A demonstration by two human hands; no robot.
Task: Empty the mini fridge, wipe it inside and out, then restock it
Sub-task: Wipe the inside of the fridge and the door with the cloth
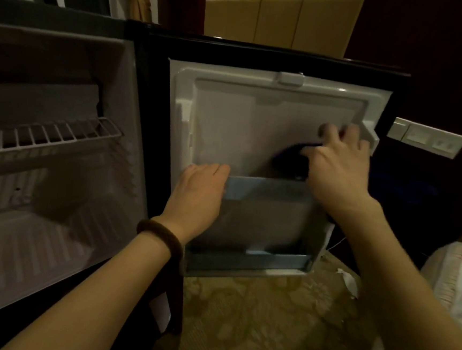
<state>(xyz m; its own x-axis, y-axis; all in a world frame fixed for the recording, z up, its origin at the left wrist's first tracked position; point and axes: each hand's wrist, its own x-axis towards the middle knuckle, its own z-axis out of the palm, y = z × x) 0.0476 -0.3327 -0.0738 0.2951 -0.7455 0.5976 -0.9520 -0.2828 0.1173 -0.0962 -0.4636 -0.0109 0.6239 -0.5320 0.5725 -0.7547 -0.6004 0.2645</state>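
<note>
Two hands are working at the open fridge door (256, 126).
Left hand (200, 194) is gripping the door shelf (264, 194), fingertips hidden; right hand (336, 167) is clutching a dark, blurred cloth (290, 159) against the liner.

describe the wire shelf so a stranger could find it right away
Look inside the open fridge on the left. The wire shelf spans its cavity halfway up, a white rack of thin bars. It is the only barred part; everything else there is smooth or ribbed plastic.

door liner (228, 124) white | cloth (291, 157) dark | carpet (267, 317) tan floral
</note>
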